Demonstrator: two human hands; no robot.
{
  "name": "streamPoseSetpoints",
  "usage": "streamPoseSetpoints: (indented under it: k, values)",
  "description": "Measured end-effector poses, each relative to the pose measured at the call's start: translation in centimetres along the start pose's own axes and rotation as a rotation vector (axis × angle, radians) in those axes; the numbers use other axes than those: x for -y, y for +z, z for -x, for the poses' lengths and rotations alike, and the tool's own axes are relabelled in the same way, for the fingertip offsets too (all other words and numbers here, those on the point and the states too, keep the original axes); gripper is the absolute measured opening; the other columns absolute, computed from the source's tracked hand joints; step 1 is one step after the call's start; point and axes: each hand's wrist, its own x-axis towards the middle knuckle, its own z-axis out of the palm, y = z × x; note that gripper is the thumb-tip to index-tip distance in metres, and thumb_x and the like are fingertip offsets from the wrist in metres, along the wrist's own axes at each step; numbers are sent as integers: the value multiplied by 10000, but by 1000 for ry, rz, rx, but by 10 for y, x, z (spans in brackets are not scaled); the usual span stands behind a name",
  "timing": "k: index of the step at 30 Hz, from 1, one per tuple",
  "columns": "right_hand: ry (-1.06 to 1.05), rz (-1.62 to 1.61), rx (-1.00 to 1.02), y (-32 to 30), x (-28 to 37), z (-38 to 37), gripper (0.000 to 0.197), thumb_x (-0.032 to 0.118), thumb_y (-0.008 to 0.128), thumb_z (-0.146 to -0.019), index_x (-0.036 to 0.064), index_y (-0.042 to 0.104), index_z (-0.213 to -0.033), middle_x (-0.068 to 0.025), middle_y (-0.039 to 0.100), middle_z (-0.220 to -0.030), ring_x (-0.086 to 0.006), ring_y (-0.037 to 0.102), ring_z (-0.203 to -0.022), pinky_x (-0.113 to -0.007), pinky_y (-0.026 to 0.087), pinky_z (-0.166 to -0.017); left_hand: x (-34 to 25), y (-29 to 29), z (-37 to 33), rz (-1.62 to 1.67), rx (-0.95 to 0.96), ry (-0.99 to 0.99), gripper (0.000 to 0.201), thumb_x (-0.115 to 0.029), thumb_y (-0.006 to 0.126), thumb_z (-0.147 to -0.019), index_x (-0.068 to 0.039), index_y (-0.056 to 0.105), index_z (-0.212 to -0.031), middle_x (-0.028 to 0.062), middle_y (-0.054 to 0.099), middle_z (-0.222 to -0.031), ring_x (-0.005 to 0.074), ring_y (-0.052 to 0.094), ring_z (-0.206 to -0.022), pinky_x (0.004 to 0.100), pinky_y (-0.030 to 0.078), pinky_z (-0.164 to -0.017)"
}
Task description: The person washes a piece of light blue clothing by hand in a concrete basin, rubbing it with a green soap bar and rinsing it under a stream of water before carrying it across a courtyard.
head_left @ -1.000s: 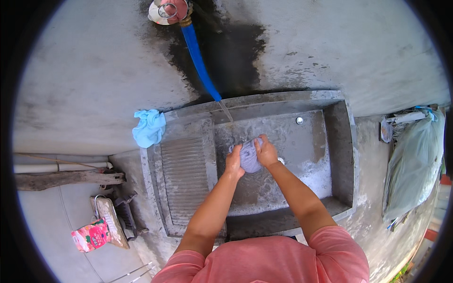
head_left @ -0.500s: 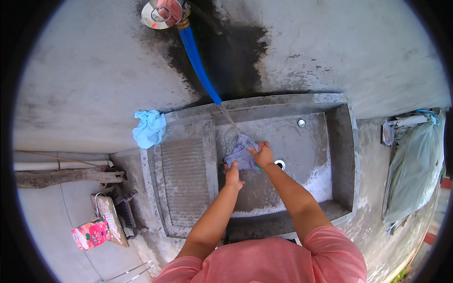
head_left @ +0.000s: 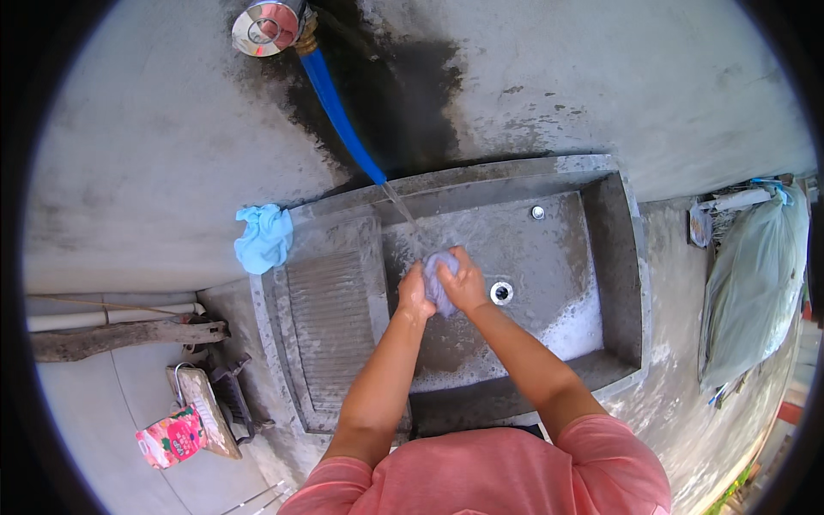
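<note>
A wet lavender cloth (head_left: 439, 281) is bunched between my two hands, low in the concrete sink (head_left: 549, 249). My left hand (head_left: 414, 293) presses it from the left, fingers partly hidden by the cloth. On the other side, my right hand (head_left: 463, 281) wraps over it with curled fingers. Water pours from the blue hose (head_left: 343, 120) just beyond the hands and splashes on the basin floor. Right of my right hand lies the round drain opening (head_left: 502, 293), uncovered. Farther back sits a small metal stopper (head_left: 537, 212).
A ridged washboard (head_left: 330, 335) forms the sink's left part. A light blue cloth (head_left: 264, 239) hangs on its back left corner. White suds (head_left: 571, 330) lie at the basin's right. A pink floral packet (head_left: 172, 438) is at lower left, a filled plastic bag (head_left: 747, 283) at right.
My hands have drawn together and squeezed the spread lavender cloth into a compact bundle. They are now nearer me, out of the stream's direct path. The drain shows more fully; the view has shifted slightly.
</note>
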Motion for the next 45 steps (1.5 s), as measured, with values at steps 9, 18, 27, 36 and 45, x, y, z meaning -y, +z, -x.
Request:
streamPoseSetpoints:
  k: [9,18,27,36,45]
  values:
    - [-405,-50,-229,56,15,35,374,320,547,-815,5,471,-1004,-227,572,-867,-404,550,-758,-433,447,-696,-12,-79,-70,-158,43,106,302,-286,483,-854,2,571,-882,107,604,-843,231,596,-743,353,504,-686]
    - [-23,46,8,40,-10,-47,504,285,637,-751,46,381,-1113,-237,562,-998,-410,547,-902,-447,430,-766,-20,-53,-21,-134,-76,-158,814,-561,464,-791,-154,89,-1388,145,38,-1446,459,21,-1290,624,85,-986]
    - [-341,-139,97,29,30,-31,646,93,642,-687,67,347,-1262,-218,511,-1069,-381,491,-1002,-393,402,-840,-34,-17,-19,254,181,-215,678,-620,261,-839,-129,320,-1301,152,367,-1310,369,323,-1221,603,236,-966]
    - [-523,119,57,25,75,42,263,239,643,-663,107,579,-881,-115,560,-838,-342,565,-782,-404,474,-659,-48,-81,-83,248,630,-202,352,-327,491,-852,-25,519,-1032,121,565,-979,242,558,-852,382,485,-716]
    - [-365,67,-89,35,63,32,384,422,518,-800,49,540,-888,-228,591,-846,-412,561,-779,-464,446,-669,-38,-85,-86,219,913,-243,344,-332,495,-857,-28,535,-1011,97,592,-945,235,586,-864,394,485,-775]
